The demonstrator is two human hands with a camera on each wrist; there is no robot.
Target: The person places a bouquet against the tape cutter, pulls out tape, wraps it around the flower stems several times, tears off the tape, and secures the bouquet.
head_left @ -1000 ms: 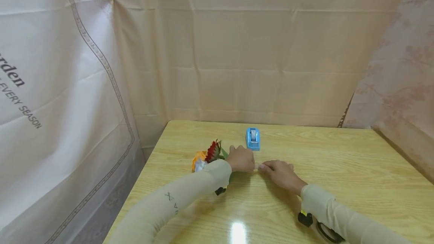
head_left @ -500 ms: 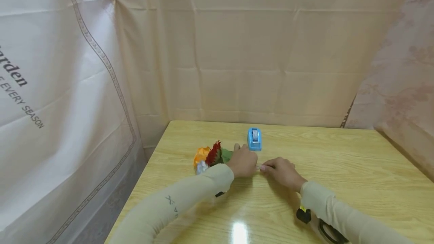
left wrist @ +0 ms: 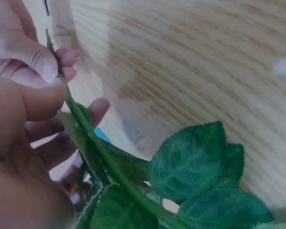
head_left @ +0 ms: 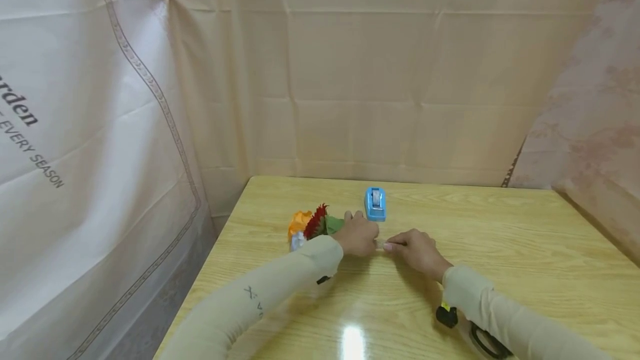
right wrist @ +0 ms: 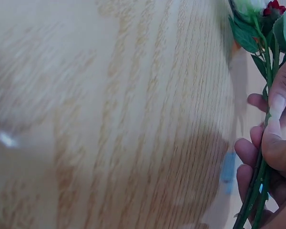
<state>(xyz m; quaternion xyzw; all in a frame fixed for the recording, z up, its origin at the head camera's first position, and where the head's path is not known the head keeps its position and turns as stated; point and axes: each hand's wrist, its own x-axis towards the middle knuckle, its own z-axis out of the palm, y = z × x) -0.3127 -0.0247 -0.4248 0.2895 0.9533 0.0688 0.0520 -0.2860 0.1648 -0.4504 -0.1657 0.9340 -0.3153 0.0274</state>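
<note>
A bunch of flowers lies on its side, with an orange bloom [head_left: 300,222], a red bloom [head_left: 315,223] and a white bloom [head_left: 297,241] pointing left. My left hand [head_left: 357,236] grips the green stems [left wrist: 105,157] just below the leaves [left wrist: 188,164]. Close beside it, my right hand [head_left: 417,251] pinches the stems lower down, thumb against fingers. In the right wrist view both thumbs press along the stems, and the cut ends stick out past my right hand. A small pale, clear-looking strip [head_left: 381,244] shows between the two hands.
A blue tape dispenser [head_left: 375,204] stands just beyond my left hand. A black looped handle [head_left: 487,343] lies on the wooden table [head_left: 525,249], partly under my right sleeve. Cloth curtains [head_left: 360,71] hang behind the table and at both sides.
Both hands have stayed close together at the stems, with only small shifts. More of the orange bloom and green leaves shows beyond my left sleeve. The tape dispenser has not moved.
</note>
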